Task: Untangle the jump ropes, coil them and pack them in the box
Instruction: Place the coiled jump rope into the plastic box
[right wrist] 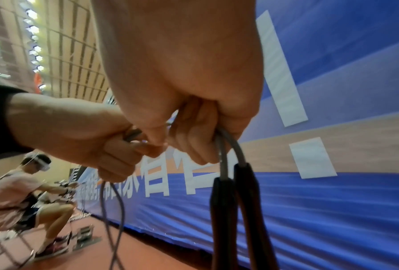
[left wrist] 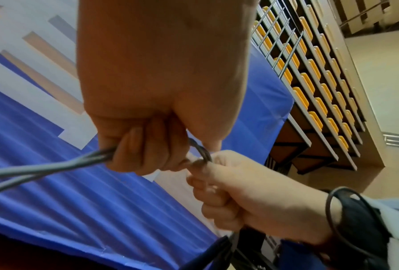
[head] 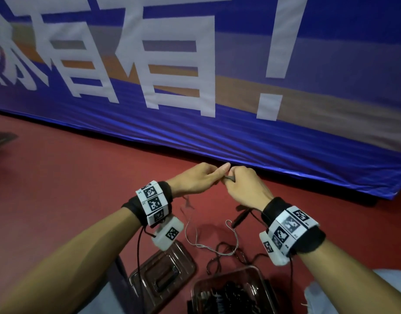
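I see left hand and right hand both clenched on grey jump rope; its two black handles hang down, long axis near vertical.

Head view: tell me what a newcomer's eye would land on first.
The huge blue banner with white characters fills the upper half. Below it, at centre, the left hand and right hand meet, both gripping a grey rope above the red floor. A clear box sits at the bottom edge.
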`<action>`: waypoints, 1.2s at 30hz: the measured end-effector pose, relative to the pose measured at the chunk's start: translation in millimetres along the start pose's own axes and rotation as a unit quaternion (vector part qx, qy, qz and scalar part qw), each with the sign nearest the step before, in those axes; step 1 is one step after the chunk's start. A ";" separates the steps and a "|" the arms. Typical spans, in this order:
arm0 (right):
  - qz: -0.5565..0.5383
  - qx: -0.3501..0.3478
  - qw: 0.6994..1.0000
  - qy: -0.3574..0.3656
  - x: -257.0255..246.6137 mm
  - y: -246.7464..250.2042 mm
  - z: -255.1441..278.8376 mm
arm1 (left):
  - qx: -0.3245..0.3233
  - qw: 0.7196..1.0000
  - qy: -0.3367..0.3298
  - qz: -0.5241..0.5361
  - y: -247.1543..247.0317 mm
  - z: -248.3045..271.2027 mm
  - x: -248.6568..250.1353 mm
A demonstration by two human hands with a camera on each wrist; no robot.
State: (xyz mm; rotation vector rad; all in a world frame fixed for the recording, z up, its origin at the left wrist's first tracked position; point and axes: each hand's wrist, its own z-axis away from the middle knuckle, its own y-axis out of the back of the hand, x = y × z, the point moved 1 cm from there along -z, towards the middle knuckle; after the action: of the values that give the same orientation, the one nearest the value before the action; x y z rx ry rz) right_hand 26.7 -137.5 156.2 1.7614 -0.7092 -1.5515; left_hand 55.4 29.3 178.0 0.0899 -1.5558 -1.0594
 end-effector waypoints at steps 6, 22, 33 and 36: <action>-0.108 -0.034 0.994 0.000 1.6 12.0 -11.0 | 0.133 0.989 0.010 0.061 34.0 -0.4 -8.1; -0.046 -0.029 0.999 -0.006 -7.2 4.9 1.6 | 0.124 0.978 0.129 -0.102 17.1 -12.8 -42.7; -0.030 -0.015 0.998 0.047 -11.2 18.8 10.7 | 0.009 0.997 -0.032 0.071 -16.5 -4.5 -4.1; -0.042 0.010 0.998 0.053 -14.4 28.2 12.2 | 0.032 0.992 -0.046 0.114 -23.2 0.2 12.8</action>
State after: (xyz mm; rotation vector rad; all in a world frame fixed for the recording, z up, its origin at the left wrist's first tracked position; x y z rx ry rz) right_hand 13.5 -145.6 186.4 1.8952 -0.6088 -1.4964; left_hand 40.1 8.3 172.5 -0.0920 -1.6400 -0.8426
